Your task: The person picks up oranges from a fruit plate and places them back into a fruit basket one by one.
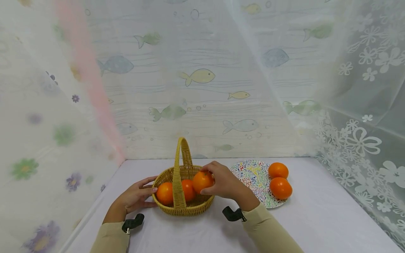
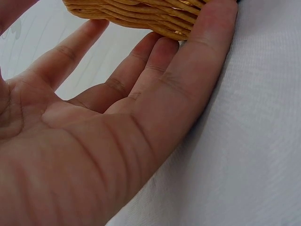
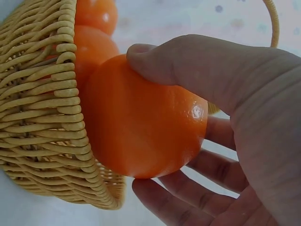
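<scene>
A wicker basket (image 1: 186, 211) with a tall arched handle stands on the table. Two smooth, round orange fruits (image 1: 165, 193) lie in it, one partly behind the handle. My right hand (image 1: 223, 181) holds another shiny orange fruit (image 3: 146, 122) at the basket's right rim, thumb on one side and fingers round the other. In the right wrist view this fruit overlaps the opening of the basket. At the basket's left side, my left hand (image 1: 136, 195) touches the wicker with fingers (image 2: 193, 70) extended; its thumb is barely seen in the left wrist view.
Right of the basket lies a round plate (image 1: 250, 175) with a multicoloured speckled pattern. Two more orange fruits (image 1: 280, 188) rest at its right side. A white cloth (image 1: 316, 218) covers the table. Behind it hangs a fish-patterned curtain (image 1: 202, 105), with floral sheets at both sides.
</scene>
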Tool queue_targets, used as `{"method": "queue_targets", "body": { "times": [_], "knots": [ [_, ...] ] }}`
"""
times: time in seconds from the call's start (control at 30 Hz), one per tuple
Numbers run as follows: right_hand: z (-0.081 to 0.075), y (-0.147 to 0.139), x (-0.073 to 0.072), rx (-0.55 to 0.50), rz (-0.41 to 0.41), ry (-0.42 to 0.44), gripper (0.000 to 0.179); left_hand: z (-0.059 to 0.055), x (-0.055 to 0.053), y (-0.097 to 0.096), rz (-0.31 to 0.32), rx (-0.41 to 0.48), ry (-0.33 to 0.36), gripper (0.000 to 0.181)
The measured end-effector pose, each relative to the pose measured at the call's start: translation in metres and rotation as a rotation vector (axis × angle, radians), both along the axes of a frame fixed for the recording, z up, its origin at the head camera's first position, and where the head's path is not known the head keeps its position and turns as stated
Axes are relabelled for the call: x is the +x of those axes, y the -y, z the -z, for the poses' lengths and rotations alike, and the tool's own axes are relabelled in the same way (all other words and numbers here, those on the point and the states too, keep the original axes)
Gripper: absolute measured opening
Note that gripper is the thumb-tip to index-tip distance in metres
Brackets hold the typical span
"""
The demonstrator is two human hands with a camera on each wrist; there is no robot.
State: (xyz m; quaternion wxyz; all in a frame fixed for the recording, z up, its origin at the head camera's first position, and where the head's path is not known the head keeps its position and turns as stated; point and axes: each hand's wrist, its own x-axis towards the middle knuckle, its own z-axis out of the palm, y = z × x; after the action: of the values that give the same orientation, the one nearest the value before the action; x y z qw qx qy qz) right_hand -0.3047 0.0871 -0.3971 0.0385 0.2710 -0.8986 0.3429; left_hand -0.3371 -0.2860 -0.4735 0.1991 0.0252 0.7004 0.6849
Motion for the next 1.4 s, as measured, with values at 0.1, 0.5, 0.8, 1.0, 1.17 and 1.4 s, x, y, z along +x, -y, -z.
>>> {"method": "queue_targets", "body": {
  "times": [0.1,0.5,0.8,1.0,1.17,1.4],
  "knots": [
    [-0.0010,0.0000,0.0003,0.007,0.006,0.003,0.061,-0.0012,0.0006,0.0006,0.013,0.004,-0.005,0.075],
    [-0.0007,0.0002,0.0010,0.057,0.029,-0.003,0.063,-0.0008,0.0002,0.0013,0.027,0.004,0.000,0.071],
    [0.0024,-0.0007,0.0005,0.083,0.029,-0.018,0.063,0.0017,-0.0016,0.0016,-0.005,0.032,0.025,0.067],
    [0.0033,-0.0010,-0.0012,0.086,0.038,-0.024,0.063,0.0016,-0.0014,0.0017,-0.016,0.051,0.024,0.068],
    [0.0044,-0.0004,-0.0024,0.102,0.050,-0.033,0.062,0.0010,-0.0007,0.0014,-0.013,0.060,0.026,0.067],
    [0.0047,-0.0005,-0.0026,0.111,0.044,-0.045,0.063,0.0022,-0.0014,0.0021,-0.002,0.065,0.027,0.066]
  ]
}}
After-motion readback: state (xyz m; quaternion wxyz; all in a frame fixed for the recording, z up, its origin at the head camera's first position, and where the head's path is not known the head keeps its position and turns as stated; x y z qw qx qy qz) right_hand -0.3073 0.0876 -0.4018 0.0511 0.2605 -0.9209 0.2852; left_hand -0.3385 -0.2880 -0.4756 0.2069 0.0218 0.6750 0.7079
